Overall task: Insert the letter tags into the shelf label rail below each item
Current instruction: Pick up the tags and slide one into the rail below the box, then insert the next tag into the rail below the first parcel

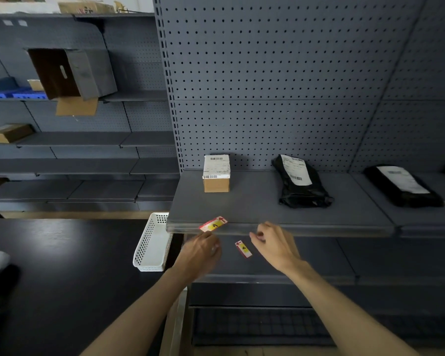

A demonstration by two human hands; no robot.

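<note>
**First tag at the rail, not yet seated**

The left hand has its grip pinched on the lower corner of a red-and-yellow letter tag, which sits tilted against the front edge of the shelf, its upper end over the label rail and not lying flat in it. The right hand hovers just beside, fingers loosely curled and clamped on nothing, close to the rail. Between the two hands a second tag appears below the rail, held by neither; whether it rests on the lower shelf or is falling cannot be told.

The tilted tag sits below the cardboard box. To the right, a black mailer bag and another black parcel have no tag visible in the rail beneath them. A white basket stands at the counter edge, left of the shelf.

Judged from this, the task is at its start: no tag seated, three items to label.
</note>
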